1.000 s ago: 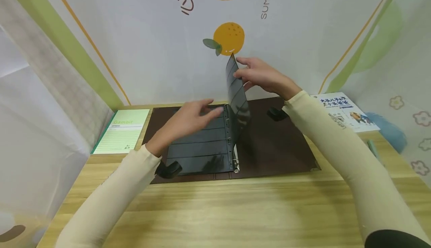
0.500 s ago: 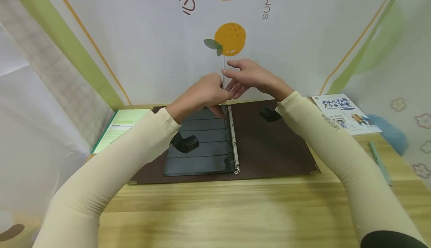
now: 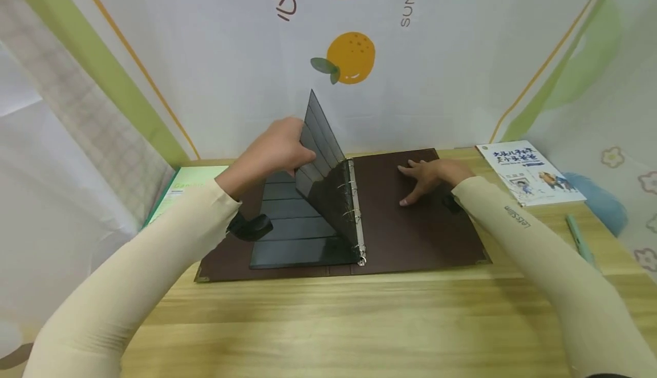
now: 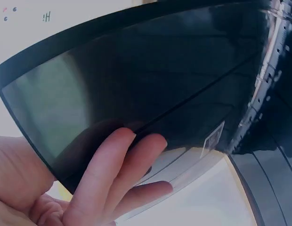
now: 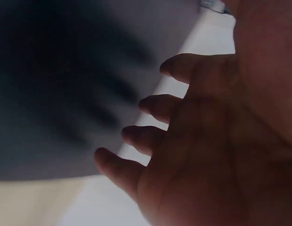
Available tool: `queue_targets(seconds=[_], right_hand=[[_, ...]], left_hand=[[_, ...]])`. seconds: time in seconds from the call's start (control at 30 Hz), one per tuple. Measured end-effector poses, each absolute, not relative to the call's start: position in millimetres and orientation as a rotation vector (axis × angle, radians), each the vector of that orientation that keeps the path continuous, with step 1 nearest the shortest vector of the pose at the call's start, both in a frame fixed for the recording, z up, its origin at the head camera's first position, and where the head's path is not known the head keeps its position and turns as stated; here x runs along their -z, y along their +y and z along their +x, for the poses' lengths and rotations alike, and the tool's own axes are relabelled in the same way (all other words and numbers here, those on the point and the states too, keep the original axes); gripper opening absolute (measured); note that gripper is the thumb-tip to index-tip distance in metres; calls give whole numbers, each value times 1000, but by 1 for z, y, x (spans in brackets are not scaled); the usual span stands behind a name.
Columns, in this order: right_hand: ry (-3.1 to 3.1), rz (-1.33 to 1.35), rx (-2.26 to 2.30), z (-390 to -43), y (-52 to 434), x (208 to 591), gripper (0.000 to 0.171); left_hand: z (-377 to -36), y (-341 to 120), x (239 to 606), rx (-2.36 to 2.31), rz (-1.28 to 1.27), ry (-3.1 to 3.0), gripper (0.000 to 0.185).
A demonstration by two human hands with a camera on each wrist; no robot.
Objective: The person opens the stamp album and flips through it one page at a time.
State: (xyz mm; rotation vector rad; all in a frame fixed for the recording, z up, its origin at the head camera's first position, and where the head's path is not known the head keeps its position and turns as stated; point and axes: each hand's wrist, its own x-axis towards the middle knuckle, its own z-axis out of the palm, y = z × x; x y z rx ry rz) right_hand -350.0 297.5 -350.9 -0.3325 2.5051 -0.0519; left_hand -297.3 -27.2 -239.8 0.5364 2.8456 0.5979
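A dark brown ring binder (image 3: 410,247) lies spread flat on the wooden table. My left hand (image 3: 279,147) pinches the outer edge of a black pocket page (image 3: 323,133), which stands tilted up from the metal rings (image 3: 355,212). In the left wrist view, the fingers (image 4: 103,165) lie along one face of that page (image 4: 160,75); the thumb is behind it. More black pocket pages (image 3: 297,244) lie flat on the left cover. Over the bare right cover, my right hand (image 3: 428,178) is palm down with fingers spread, holding nothing; the right wrist view shows its shadow on the cover.
A pale green notebook (image 3: 185,181) lies at the left, partly behind the left sleeve. At the right are a white picture booklet (image 3: 531,173) and a green pen (image 3: 580,241). A white printed curtain (image 3: 246,81) hangs behind the table.
The left hand has taken the raised page from the right hand and swung it leftward over the rings. The right hand has let go and come down over the right cover.
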Motion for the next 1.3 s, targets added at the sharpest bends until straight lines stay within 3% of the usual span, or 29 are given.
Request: queue_targets(seconds=[0.13,0.27,0.9,1.3], right_hand=[[2497,-319,96,-347,308,372,121],[2510,-320,157,-348,311,380,123],[2533,-358,330,-344,321,391,118],[2549,-377,410,-341,327,395,116]], left_hand=[[-300,-40,245,-570,504,2823,65],[-300,-54,253,-582,468,2796,78],[-309,-125,378,-732,207,2676,86],[-302,-134,414,-543,238,2845,83]])
